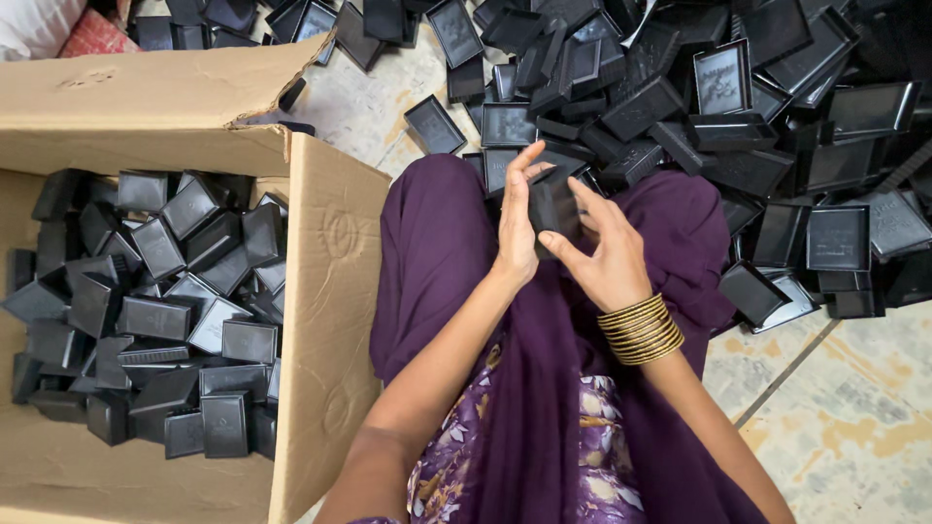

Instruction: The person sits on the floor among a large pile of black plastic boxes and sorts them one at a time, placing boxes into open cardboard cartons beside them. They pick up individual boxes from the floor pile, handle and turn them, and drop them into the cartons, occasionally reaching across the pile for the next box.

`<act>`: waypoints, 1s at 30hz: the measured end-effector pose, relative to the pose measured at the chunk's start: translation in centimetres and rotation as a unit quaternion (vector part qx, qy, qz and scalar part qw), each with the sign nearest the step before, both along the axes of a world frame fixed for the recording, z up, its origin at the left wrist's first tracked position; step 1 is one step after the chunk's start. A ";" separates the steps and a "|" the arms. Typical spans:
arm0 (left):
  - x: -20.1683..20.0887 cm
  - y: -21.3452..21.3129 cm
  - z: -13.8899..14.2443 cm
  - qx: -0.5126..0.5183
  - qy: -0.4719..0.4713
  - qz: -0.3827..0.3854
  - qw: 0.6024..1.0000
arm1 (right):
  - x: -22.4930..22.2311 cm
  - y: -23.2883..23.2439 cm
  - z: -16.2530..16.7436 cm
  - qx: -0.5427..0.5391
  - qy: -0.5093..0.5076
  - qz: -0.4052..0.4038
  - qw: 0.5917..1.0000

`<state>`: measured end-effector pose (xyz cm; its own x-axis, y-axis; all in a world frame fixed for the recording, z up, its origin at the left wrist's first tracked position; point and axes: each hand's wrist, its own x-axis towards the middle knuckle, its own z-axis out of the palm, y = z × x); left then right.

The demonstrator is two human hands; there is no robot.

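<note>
A small black plastic box (pixel 555 206) is held between two hands above a purple-draped lap.

The left hand (pixel 517 228) is pressed flat against one side, fingers straight; the right hand (pixel 602 254), gold bangles (pixel 641 330) at its wrist, is curled loosely around the other. Beyond the fingertips, matte square lids and trays (pixel 738 107) are heaped on a worn, stained tile floor (pixel 854 427). Left of the fingers, a cardboard carton (pixel 330 320) is filled with closed boxes.

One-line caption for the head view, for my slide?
Both hands, left hand and right hand, hold a small black box between a filled cardboard carton and a floor pile.
</note>
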<state>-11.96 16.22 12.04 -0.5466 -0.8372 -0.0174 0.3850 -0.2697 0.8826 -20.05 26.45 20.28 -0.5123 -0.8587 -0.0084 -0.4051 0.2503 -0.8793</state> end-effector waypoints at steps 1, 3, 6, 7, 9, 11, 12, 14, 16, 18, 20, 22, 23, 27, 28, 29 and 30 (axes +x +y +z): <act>0.1 0.0 0.1 -0.010 -0.009 -0.006 1.000 | 0.1 0.1 -0.3 0.002 0.006 0.001 1.000; 0.1 0.2 0.2 -0.028 -0.025 -0.016 0.999 | 0.3 0.2 -1.0 -0.002 0.028 0.003 1.000; 0.0 0.3 0.6 -0.069 -0.010 -0.009 0.998 | 0.1 0.1 -1.8 -0.031 0.038 0.019 0.999; -0.1 0.2 0.7 -0.017 0.034 -0.014 0.999 | 0.0 0.1 -2.0 -0.047 0.015 0.031 0.998; 0.0 -0.2 0.9 0.085 0.120 -0.026 0.989 | -0.3 -0.2 -2.2 -0.079 -0.110 0.032 0.990; 0.3 -0.9 0.9 0.066 0.124 -0.010 0.990 | -0.6 -0.3 -2.2 -0.106 -0.311 0.012 0.944; 0.5 -1.3 0.9 0.057 0.127 -0.001 0.990 | -0.8 -0.1 -2.0 -0.091 -0.180 0.006 0.980; 1.2 -2.1 0.9 -0.086 0.001 0.008 0.996 | -1.1 0.4 -1.7 -0.052 0.092 -0.007 0.994; 1.7 -2.6 1.0 -0.186 -0.104 0.011 0.977 | -1.2 0.7 -1.4 -0.030 0.085 -0.007 0.996; 2.1 -2.9 1.4 -0.244 -0.187 0.010 0.952 | -1.2 0.7 -1.3 -0.035 -0.012 -0.003 0.999; 2.2 -2.9 1.9 -0.274 -0.187 0.034 0.943 | -1.1 0.7 -1.4 -0.068 -0.197 0.004 0.978; 2.2 -2.7 2.1 -0.285 -0.177 0.046 0.941 | -1.0 0.7 -1.7 -0.019 -0.162 -0.016 0.987; 2.3 -2.5 2.1 -0.281 -0.168 0.045 0.944 | -1.1 0.8 -1.9 0.006 -0.144 -0.026 0.989; 2.9 -1.9 1.6 -0.267 -0.209 0.045 0.940 | -2.0 0.8 -3.0 -0.039 -0.171 0.063 0.983; 3.6 -2.0 1.7 -0.278 -0.215 0.079 0.933 | -2.7 0.4 -3.4 -0.031 -0.180 0.104 0.978; 4.6 -2.2 2.1 -0.289 -0.220 0.113 0.925 | -3.7 -0.2 -3.8 -0.023 -0.188 0.145 0.971; 5.8 -2.4 2.7 -0.281 -0.194 0.185 0.922 | -4.9 -0.7 -4.3 -0.044 -0.142 0.155 0.977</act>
<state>-6.16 13.83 14.70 -0.2656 -0.9015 0.3416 -0.0144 0.3580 0.9336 -24.92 25.70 15.98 -0.2146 -0.9762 -0.0315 -0.1856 0.0724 -0.9800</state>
